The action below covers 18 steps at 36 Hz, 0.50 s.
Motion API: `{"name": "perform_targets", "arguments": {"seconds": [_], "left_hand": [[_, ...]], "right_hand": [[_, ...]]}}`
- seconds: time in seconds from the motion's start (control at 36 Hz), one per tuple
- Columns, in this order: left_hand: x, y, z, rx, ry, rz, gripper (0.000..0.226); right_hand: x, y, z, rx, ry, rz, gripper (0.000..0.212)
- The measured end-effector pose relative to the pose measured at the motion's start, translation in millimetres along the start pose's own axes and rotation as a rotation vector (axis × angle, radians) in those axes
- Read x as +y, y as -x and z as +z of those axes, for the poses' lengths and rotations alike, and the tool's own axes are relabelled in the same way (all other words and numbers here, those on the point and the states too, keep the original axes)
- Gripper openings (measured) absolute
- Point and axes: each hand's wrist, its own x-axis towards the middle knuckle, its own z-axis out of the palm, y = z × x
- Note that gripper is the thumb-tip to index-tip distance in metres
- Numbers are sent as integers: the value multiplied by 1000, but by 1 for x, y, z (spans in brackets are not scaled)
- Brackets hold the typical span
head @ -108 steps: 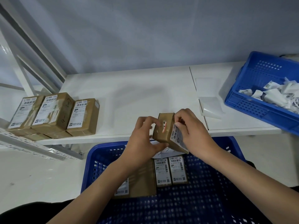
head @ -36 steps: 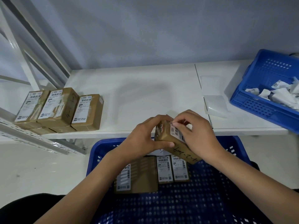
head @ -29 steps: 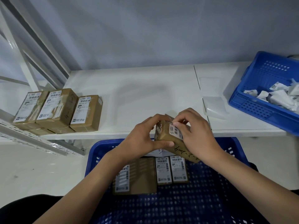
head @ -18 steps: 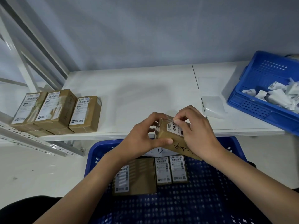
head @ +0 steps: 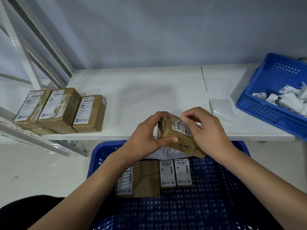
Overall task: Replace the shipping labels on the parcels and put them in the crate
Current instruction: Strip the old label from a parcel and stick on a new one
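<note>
The blue crate (head: 216,196) sits nearest, below the tabletop edge, and holds three labelled parcels (head: 176,173) lying flat side by side. Above the crate's far rim, the left hand (head: 144,143) grips a brown parcel (head: 176,138), thumb on its near face and fingers curled over its far end. The right hand (head: 206,131) pinches a corner of the shipping label (head: 180,126) on the parcel's top between thumb and forefinger. On the white tabletop (head: 141,97), three more parcels (head: 61,108) stand at the left. A second blue crate (head: 265,100) at the right holds crumpled labels (head: 287,100)
</note>
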Motion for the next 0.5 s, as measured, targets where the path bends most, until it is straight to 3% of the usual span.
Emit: {"name": "perform_targets", "arguments": {"seconds": [0.11, 0.31, 0.42, 0.5], "left_hand": [[-2, -1, -4, 18, -8, -4, 60], [-3, -2, -10, 8, -60, -10, 65], [0, 0, -13, -41, -21, 31, 64], [4, 1, -16, -75, 25, 45, 63]], "right_hand": [[1, 1, 1, -60, -27, -13, 22], [5, -5, -10, -233, -36, 97, 82], [13, -9, -19, -441, -3, 188, 114], [13, -8, -19, -583, 42, 201, 122]]}}
